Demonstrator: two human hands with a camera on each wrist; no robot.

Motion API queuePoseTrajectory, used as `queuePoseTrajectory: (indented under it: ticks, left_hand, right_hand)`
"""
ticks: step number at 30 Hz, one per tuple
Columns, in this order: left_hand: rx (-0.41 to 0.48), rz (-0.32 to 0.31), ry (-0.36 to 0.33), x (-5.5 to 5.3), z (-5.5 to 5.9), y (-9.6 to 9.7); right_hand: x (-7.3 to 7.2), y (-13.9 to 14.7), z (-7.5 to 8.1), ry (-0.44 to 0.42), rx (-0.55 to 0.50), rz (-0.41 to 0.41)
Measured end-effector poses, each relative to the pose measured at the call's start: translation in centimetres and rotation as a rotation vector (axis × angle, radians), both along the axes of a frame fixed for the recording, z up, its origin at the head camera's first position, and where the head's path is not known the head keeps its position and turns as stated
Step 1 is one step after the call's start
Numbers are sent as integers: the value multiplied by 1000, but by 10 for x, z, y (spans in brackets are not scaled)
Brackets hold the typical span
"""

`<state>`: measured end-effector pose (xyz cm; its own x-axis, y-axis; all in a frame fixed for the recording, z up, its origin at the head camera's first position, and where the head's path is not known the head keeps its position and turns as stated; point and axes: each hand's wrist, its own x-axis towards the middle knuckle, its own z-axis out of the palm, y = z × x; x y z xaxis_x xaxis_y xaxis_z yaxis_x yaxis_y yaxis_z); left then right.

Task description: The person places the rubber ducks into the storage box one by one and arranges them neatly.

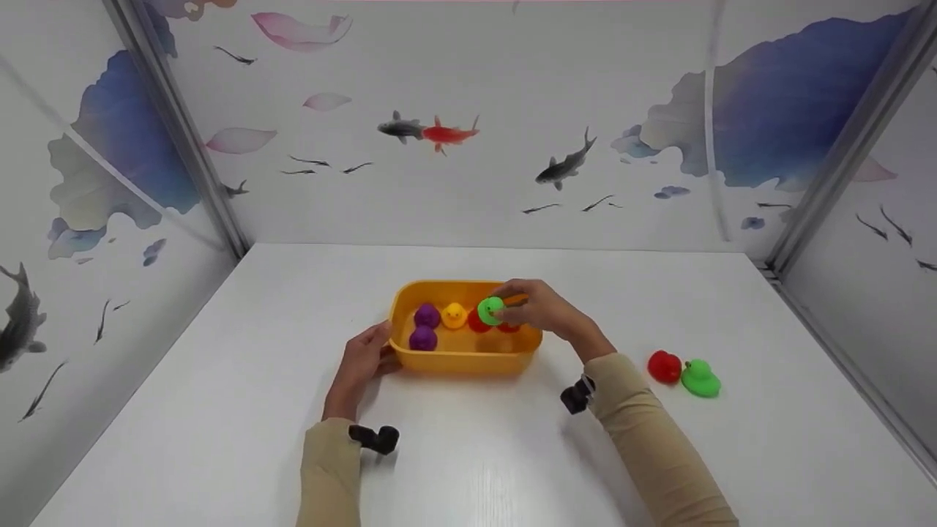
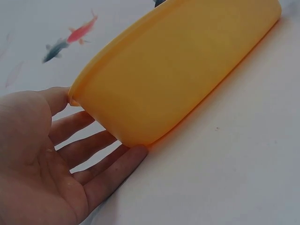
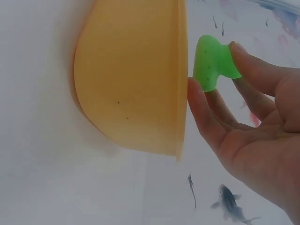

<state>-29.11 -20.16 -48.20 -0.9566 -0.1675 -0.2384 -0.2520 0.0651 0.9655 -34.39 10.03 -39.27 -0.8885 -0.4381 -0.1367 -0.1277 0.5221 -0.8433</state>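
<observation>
A yellow plastic basin (image 1: 461, 362) stands in the middle of the white table. My left hand (image 1: 364, 359) holds its left end, thumb at the rim and fingers against the outer wall; the left wrist view shows this hand (image 2: 61, 154) close up. Above the basin's right part, my right hand (image 1: 542, 307) pinches a green rubber duck (image 1: 490, 311) between thumb and fingers. In the right wrist view the duck (image 3: 208, 63) is above rim level. Inside the basin lie purple ducks (image 1: 423, 339), a yellow duck (image 1: 454, 316) and red ones (image 1: 477, 322), partly hidden by the right hand and green duck.
Right of the right forearm, a red duck (image 1: 665, 367) and another green duck (image 1: 701, 378) lie side by side on the table (image 1: 468, 454). Walls printed with fish and petals enclose the back and sides. A small black camera (image 1: 578, 395) sits on the right wrist.
</observation>
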Motion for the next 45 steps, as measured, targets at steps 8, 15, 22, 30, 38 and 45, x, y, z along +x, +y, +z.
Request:
queuePoseTrajectory:
  ticks: [8, 15, 22, 30, 38, 45]
  left_hand:
    - [26, 1, 14, -1, -1, -1]
    - [26, 6, 0, -2, 0, -1]
    - [15, 4, -13, -3, 0, 0]
    - [8, -3, -13, -3, 0, 0]
    - [16, 5, 21, -2, -1, 1]
    - [24, 14, -1, -3, -2, 0]
  right_hand:
    - [-2, -21, -2, -3, 22, 15]
    - [-2, -37, -14, 11, 1, 40]
    - [1, -51, -23, 43, 45, 28]
    - [4, -62, -30, 40, 84, -30]
    - [5, -68, -35, -6, 69, -64]
    - [7, -70, -38, 2, 71, -81]
